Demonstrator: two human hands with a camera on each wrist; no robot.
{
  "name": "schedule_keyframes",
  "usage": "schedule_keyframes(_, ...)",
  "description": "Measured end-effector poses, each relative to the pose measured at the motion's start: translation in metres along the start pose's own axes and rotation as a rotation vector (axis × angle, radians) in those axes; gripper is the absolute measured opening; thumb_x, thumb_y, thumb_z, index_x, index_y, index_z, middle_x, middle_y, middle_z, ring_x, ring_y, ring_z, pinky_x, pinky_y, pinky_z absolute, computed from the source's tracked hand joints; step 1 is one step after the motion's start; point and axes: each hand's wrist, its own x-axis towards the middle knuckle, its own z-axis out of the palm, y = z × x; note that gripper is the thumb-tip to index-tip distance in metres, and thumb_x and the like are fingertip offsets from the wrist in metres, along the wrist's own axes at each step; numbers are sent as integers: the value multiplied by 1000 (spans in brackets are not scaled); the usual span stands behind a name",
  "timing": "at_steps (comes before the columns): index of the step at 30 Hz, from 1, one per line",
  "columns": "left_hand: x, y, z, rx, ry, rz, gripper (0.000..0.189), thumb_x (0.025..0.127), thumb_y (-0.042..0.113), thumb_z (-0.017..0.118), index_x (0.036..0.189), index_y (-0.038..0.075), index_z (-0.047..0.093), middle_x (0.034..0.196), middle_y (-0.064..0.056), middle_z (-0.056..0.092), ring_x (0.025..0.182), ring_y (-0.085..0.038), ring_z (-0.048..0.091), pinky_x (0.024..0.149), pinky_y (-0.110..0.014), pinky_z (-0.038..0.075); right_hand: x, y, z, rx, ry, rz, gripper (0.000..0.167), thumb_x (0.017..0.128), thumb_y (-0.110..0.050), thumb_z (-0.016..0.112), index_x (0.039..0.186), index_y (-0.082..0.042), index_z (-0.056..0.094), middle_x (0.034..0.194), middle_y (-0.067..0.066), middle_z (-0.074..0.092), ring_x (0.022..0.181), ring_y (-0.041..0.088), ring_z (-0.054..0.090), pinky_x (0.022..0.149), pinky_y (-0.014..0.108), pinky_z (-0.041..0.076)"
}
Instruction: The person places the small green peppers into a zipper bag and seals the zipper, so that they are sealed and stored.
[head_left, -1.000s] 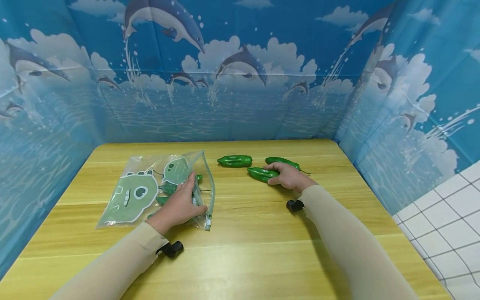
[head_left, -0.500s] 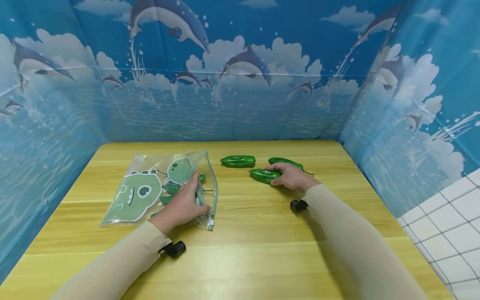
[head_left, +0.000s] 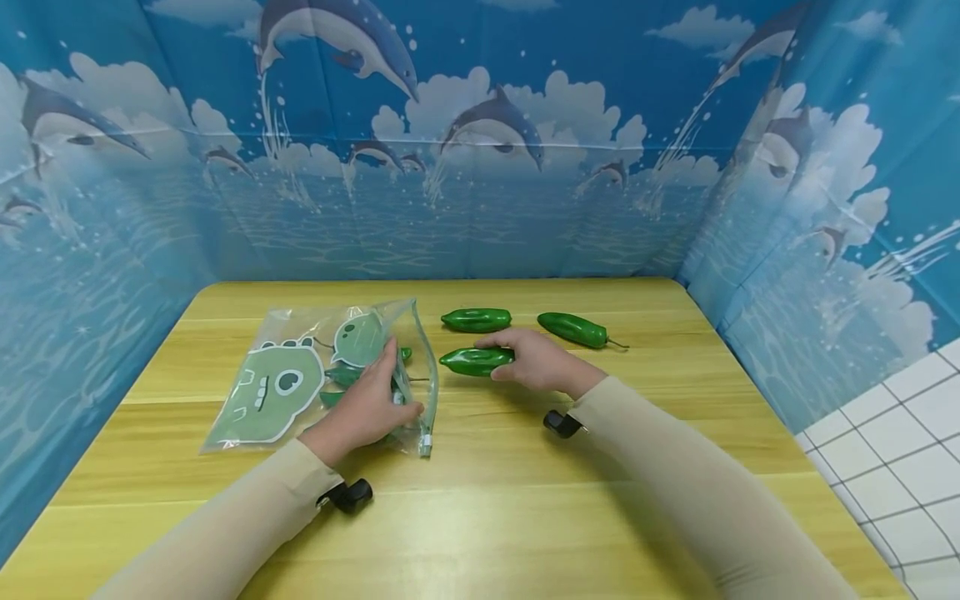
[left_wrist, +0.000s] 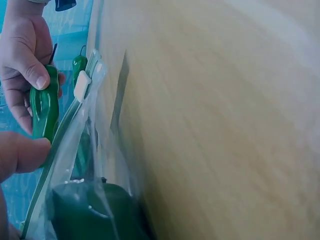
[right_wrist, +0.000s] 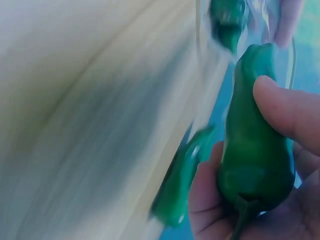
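Observation:
My right hand (head_left: 540, 364) grips a green pepper (head_left: 474, 361) near its stem end, thumb on one side and fingers curled on the other. The pepper's tip points left, toward the mouth of a clear slider bag (head_left: 258, 408) printed with green cartoon monsters. At that mouth my left hand (head_left: 363, 417) holds the bag's edge, its thumb (left_wrist: 22, 156) spread apart from the fingers, and the mouth gapes. Inside the bag lie several green peppers (head_left: 343, 377), partly hidden by the print and my left hand. A white slider (left_wrist: 82, 87) sits at the end of the zip strip.
Two more green peppers lie on the table behind my right hand: one pepper (head_left: 477, 320) to the left, another pepper (head_left: 576, 329) with a stem to the right. The wooden table (head_left: 480, 525) is bordered by a blue dolphin-print curtain (head_left: 480, 217) at the back and sides.
My right hand has moved left with the pepper in its grip, closer to the bag mouth. The pepper behind it at right is now in full view. My left hand stays at the bag.

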Motion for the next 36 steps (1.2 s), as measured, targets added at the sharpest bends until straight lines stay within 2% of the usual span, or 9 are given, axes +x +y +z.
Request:
schedule_keyframes(4, 1, 1, -1, 0, 12, 5, 118, 93, 37, 77, 170, 16, -10, 179, -11, 4, 163, -40, 11, 126, -65, 27, 2, -18, 13, -60, 6, -20, 56, 99, -16, 75, 152, -23, 58, 156, 0, 57, 141, 26, 56, 110, 49, 52)
schedule_keyframes(12, 0, 2, -1, -1, 20, 13, 120, 92, 37, 79, 170, 13, -9, 178, -14, 5, 163, -40, 15, 124, -65, 31, 11, -41, 33, -129, -15, -53, 51, 99, -14, 75, 148, -20, 61, 152, 3, 60, 134, 23, 61, 109, 43, 53)
schedule_keyframes(16, -1, 2, -1, -4, 18, 16, 120, 93, 37, 79, 170, 13, -9, 178, -14, 5, 163, -40, 15, 124, -64, 31, 16, -45, 40, -188, -9, -81, 51, 100, -14, 74, 149, -19, 60, 151, 5, 60, 134, 24, 60, 109, 44, 53)
schedule_keyframes(22, -1, 3, -1, -3, 11, 19, 119, 93, 37, 78, 170, 13, -9, 178, -14, 5, 162, -40, 16, 125, -63, 31, 22, -48, 46, -229, 2, -63, 51, 100, -15, 74, 149, -19, 60, 151, 5, 60, 135, 24, 60, 110, 43, 52)
schedule_keyframes(29, -2, 3, 0, -13, -4, 10, 118, 94, 35, 77, 170, 14, -9, 178, -15, 6, 162, -41, 15, 124, -65, 30, 26, -53, 51, -242, 18, -65, 45, 100, -16, 74, 144, -15, 61, 144, 6, 63, 123, 21, 64, 102, 41, 55)
schedule_keyframes(36, -2, 2, 2, -17, -9, 11, 118, 93, 36, 78, 170, 16, -10, 178, -13, 3, 162, -42, 13, 124, -66, 29, 28, -57, 56, -235, 6, -68, 50, 100, -9, 67, 149, -15, 58, 151, 12, 56, 134, 27, 59, 112, 46, 51)
